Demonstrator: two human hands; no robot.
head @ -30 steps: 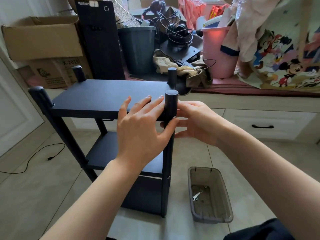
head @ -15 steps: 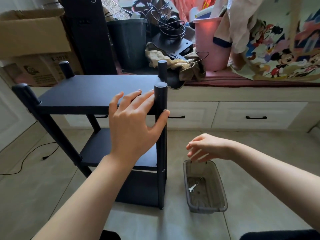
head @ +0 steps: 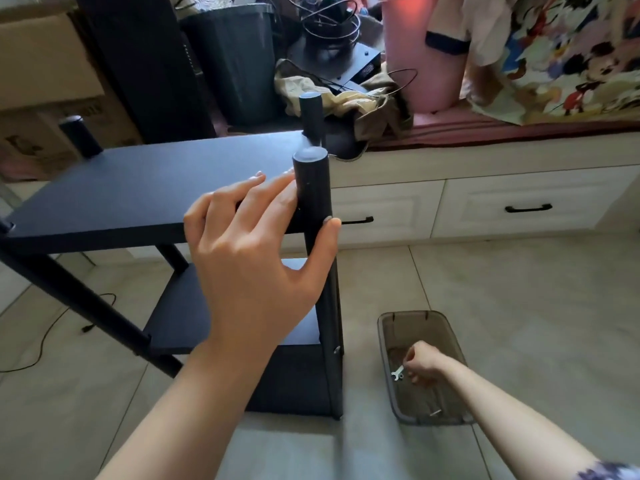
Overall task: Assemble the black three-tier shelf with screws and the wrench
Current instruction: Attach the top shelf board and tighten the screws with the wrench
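The black three-tier shelf (head: 138, 188) stands upright on the tiled floor, round posts at its corners. My left hand (head: 256, 258) lies on the front right corner of the top board, fingers straight, thumb against the front right post (head: 313, 188). Low to the right, my right hand (head: 420, 363) reaches into a grey translucent tray (head: 384, 341) on the floor, its curled fingertips pinching one end of a small silver wrench (head: 397, 373). A small screw-like piece (head: 434, 412) lies near the tray's front end.
White drawers (head: 485, 206) with black handles run behind the shelf, under a ledge crowded with a pink bucket (head: 415, 64), a black bin (head: 235, 64), cables and cloth. Cardboard boxes (head: 41, 64) stand at the left. A black cable (head: 52, 327) trails over the floor.
My right hand has left the front post, dropped to the floor tray and closed on the wrench. The left hand stays on the shelf corner. The view has tilted down.
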